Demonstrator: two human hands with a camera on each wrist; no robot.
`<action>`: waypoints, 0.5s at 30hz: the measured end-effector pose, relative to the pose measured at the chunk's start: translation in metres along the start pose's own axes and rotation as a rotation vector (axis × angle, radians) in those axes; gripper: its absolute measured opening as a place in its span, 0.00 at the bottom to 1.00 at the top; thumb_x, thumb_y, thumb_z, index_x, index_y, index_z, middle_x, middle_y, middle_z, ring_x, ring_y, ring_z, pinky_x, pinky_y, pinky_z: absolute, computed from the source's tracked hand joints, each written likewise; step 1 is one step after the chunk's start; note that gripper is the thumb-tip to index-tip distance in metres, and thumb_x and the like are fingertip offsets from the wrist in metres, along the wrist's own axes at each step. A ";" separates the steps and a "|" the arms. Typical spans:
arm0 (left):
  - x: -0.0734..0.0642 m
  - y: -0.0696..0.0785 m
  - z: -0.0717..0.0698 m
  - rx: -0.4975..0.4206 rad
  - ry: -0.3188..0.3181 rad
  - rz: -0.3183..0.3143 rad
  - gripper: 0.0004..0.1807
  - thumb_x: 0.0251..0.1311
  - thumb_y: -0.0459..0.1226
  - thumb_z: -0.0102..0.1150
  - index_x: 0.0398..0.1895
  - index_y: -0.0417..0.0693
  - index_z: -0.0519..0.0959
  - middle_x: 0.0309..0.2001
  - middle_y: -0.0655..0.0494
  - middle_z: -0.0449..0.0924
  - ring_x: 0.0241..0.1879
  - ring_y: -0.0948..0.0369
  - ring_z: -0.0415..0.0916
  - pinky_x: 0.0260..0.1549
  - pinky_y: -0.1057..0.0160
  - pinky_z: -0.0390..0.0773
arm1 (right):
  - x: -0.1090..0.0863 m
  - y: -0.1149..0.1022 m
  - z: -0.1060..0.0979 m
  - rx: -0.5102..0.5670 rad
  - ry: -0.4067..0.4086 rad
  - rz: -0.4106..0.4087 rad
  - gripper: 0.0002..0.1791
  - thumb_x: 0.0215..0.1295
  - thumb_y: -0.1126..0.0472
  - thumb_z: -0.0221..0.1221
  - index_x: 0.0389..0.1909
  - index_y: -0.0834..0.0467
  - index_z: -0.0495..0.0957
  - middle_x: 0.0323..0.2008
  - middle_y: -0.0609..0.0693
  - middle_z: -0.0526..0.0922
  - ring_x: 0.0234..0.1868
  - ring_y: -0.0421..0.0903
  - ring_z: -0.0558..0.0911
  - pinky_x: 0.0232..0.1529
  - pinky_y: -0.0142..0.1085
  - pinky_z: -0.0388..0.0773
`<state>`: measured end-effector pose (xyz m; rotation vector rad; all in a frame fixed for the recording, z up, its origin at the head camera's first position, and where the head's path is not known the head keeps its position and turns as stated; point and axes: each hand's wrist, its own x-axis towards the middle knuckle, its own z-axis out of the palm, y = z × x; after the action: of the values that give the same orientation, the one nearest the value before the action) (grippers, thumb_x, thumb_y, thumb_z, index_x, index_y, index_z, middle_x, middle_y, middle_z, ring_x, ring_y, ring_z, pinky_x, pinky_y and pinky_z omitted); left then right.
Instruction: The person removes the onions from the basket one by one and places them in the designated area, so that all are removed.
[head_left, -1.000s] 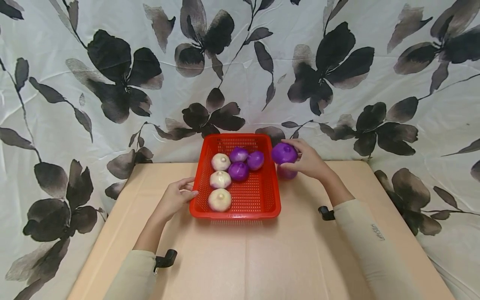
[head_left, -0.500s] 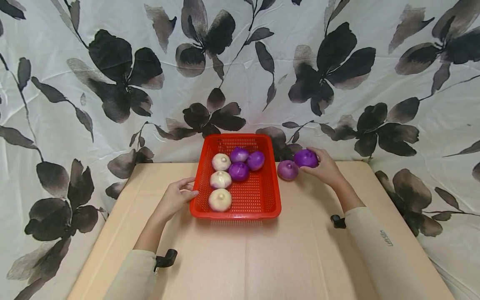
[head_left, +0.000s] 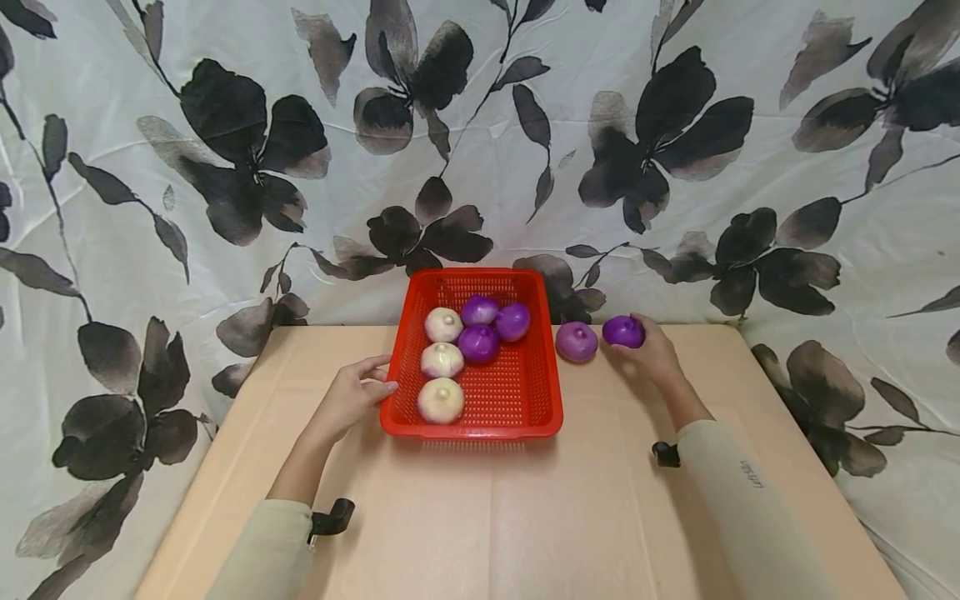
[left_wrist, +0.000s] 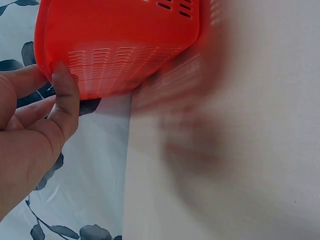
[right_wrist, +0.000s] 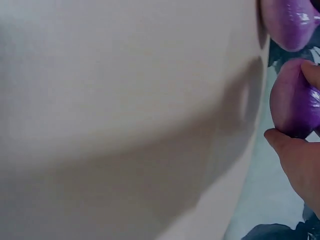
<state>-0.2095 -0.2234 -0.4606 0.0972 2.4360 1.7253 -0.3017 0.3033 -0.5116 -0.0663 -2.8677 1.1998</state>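
Observation:
My left hand (head_left: 352, 396) grips the left rim of a red perforated plastic basket (head_left: 517, 404); in the left wrist view the thumb and fingers pinch the basket's edge (left_wrist: 45, 40). To the basket's right, my right hand (head_left: 654, 358) holds a shiny purple onion (head_left: 622, 331) near the table's back edge. The right wrist view has thumb and fingertips around this onion (right_wrist: 292, 100). Just left of it sits another purple onion (head_left: 577, 342), beside the basket's right wall. Inside the basket, three white onions (head_left: 441, 401) line the left side, with three purple onions (head_left: 478, 343) next to them.
A light wooden-toned table (head_left: 495, 517) lies under everything. Behind it hangs a white cloth (head_left: 525, 183) with dark flower prints, close to the table's back edge. Black wrist cameras (head_left: 333, 517) are strapped on both arms.
My right hand has carried the purple onion from beside the basket's right rim, over the other onion, to the right and down toward the table. The left hand and basket have stayed put.

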 end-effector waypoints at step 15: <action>0.000 -0.001 0.000 0.001 -0.009 0.004 0.32 0.68 0.29 0.62 0.73 0.29 0.66 0.48 0.35 0.78 0.39 0.56 0.85 0.34 0.67 0.86 | -0.004 0.002 0.017 0.002 0.042 0.052 0.46 0.69 0.60 0.66 0.78 0.69 0.51 0.74 0.75 0.60 0.74 0.73 0.62 0.74 0.65 0.59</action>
<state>-0.2094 -0.2231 -0.4613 0.1097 2.4326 1.7213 -0.2981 0.2922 -0.5247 -0.1651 -2.8458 1.1946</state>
